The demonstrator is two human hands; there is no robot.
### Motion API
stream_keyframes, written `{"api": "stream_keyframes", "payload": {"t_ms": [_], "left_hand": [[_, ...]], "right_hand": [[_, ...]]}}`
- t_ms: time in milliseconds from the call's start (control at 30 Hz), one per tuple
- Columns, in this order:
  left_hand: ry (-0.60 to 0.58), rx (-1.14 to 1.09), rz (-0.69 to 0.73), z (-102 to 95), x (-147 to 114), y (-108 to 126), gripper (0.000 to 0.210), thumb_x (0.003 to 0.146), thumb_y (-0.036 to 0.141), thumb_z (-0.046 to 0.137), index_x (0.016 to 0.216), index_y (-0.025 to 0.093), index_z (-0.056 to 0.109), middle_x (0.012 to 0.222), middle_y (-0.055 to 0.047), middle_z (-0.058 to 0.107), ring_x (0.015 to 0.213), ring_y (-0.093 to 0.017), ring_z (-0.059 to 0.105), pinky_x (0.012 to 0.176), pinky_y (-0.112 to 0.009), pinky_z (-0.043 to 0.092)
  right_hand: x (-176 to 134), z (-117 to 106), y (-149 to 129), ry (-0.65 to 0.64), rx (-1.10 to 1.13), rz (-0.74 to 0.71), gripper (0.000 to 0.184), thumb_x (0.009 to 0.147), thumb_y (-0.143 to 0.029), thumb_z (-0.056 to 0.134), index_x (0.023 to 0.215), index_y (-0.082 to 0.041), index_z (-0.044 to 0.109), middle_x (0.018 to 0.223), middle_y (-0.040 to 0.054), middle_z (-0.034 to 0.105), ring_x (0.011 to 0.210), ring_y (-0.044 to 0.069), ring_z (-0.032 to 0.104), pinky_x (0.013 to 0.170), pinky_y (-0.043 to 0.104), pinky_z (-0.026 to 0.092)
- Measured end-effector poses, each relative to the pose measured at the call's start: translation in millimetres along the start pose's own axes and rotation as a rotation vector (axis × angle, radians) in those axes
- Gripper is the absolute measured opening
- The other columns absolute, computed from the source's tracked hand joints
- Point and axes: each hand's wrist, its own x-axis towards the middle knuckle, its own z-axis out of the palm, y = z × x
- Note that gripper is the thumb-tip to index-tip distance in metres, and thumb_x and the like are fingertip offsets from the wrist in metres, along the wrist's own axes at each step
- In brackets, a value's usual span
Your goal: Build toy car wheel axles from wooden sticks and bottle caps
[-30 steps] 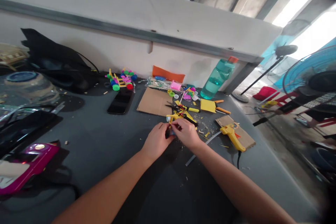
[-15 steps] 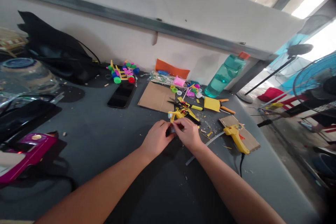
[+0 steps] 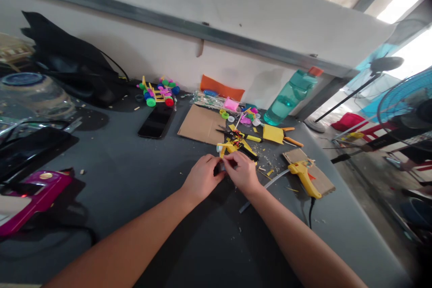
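My left hand (image 3: pixel 201 177) and my right hand (image 3: pixel 242 172) meet over the dark table, fingertips pinched close together. What they hold is mostly hidden by the fingers; a small pale bit shows between them. Just beyond the fingertips is a small yellow piece with a white round cap (image 3: pixel 220 148), and I cannot tell whether it is part of what is held. Pliers with yellow-and-black handles (image 3: pixel 251 137) lie behind my right hand, among yellow scraps. To the right, a yellow glue gun (image 3: pixel 303 177) rests on a cardboard piece (image 3: pixel 326 182), with a clear glue stick (image 3: pixel 266 186) running from it toward my right forearm.
A cardboard sheet (image 3: pixel 200 123), a phone (image 3: pixel 156 121) and colourful cap-and-stick models (image 3: pixel 158 93) lie toward the wall. A teal bottle (image 3: pixel 286 99) stands at back right, near orange-handled pliers (image 3: pixel 293 138). At left are a magenta device (image 3: pixel 40 198), a clear jar (image 3: pixel 43 96) and a black bag (image 3: pixel 77 67).
My hands keep nearly the same pinched pose at the same spot. The whole view has shifted very slightly; nothing on the table has visibly moved.
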Motion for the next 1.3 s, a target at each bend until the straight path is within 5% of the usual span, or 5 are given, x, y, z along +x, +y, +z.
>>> {"api": "stream_keyframes", "payload": {"t_ms": [600,1300], "left_hand": [[-0.003,0.012,-0.006,-0.5,-1,0,0.023,0.077,0.022,0.062,0.099,0.019,0.058,0.090,-0.004,0.057,0.089,-0.020,0.056,0.083,-0.035,0.047],[-0.002,0.025,0.015,-0.8,-1,0,0.023,0.079,0.026,0.062,0.101,0.019,0.058,0.090,-0.004,0.057,0.090,-0.020,0.056,0.084,-0.036,0.047]], "right_hand": [[-4,-4,1,-0.046,-0.017,-0.001,0.023,0.081,-0.017,0.053,0.102,-0.022,0.060,0.088,0.0050,0.064,0.082,0.017,0.061,0.072,0.028,0.053],[1,-10,1,-0.048,-0.036,-0.044,0.014,0.086,-0.017,0.053,0.086,-0.021,0.066,0.078,0.0038,0.066,0.077,0.017,0.061,0.070,0.027,0.048]]}}
